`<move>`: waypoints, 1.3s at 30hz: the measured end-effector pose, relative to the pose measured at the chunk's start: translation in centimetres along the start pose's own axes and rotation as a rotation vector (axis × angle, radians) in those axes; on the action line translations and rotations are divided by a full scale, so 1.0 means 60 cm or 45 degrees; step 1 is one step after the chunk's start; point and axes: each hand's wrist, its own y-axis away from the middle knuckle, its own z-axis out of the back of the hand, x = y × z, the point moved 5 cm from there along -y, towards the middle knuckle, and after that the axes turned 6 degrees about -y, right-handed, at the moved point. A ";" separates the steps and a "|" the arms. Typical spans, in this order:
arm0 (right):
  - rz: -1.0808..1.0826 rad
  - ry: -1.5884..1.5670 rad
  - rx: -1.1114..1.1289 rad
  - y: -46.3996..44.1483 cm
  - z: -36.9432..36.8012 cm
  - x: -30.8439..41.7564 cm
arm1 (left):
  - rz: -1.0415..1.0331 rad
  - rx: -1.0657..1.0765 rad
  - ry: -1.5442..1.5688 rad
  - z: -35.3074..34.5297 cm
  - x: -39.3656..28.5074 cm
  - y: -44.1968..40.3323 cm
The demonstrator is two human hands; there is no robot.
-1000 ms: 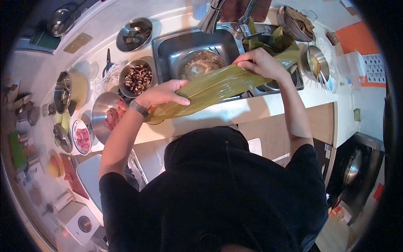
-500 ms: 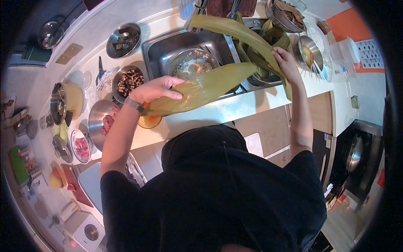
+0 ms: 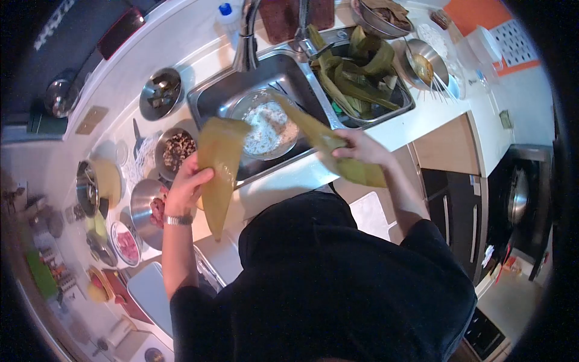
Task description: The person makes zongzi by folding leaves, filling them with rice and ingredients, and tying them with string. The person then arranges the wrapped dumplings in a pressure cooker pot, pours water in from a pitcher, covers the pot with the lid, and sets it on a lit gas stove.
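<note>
My left hand (image 3: 186, 188) grips a broad yellow-green bamboo leaf (image 3: 221, 158), which hangs upright in front of the sink's near left corner. Another long bamboo leaf (image 3: 357, 171) is pinched in my right hand (image 3: 360, 148); it slants from the sink bowl down past the counter edge and is a little blurred. Between the two leaves, a glass bowl (image 3: 265, 128) of white rice stands in the left sink basin (image 3: 208, 96). Several more leaves (image 3: 362, 75) lie in the right basin, beyond my right hand.
Left of the sink stand bowls of chopped brown pieces (image 3: 179, 149), red meat (image 3: 158, 211) and pink meat (image 3: 126, 246). A tap (image 3: 246, 45) overhangs the basins. To the right are a steel bowl with brown liquid (image 3: 424, 67) and a bowl of brown leaves (image 3: 386, 18).
Both hands have come down and nearer my body. The left leaf has swung from lying across to hanging upright, and the right leaf no longer covers the right basin.
</note>
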 end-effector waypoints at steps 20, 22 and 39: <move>0.259 -0.927 -0.096 -0.249 -0.106 0.184 | -0.506 -1.089 -0.575 -0.115 -0.017 -0.047; 0.223 -0.995 -0.028 -0.247 -0.102 0.179 | -0.513 -1.216 -0.670 -0.099 -0.018 -0.038; 0.039 -0.826 -0.112 -0.208 -0.035 0.188 | -0.614 -0.610 0.716 -0.121 -0.057 -0.055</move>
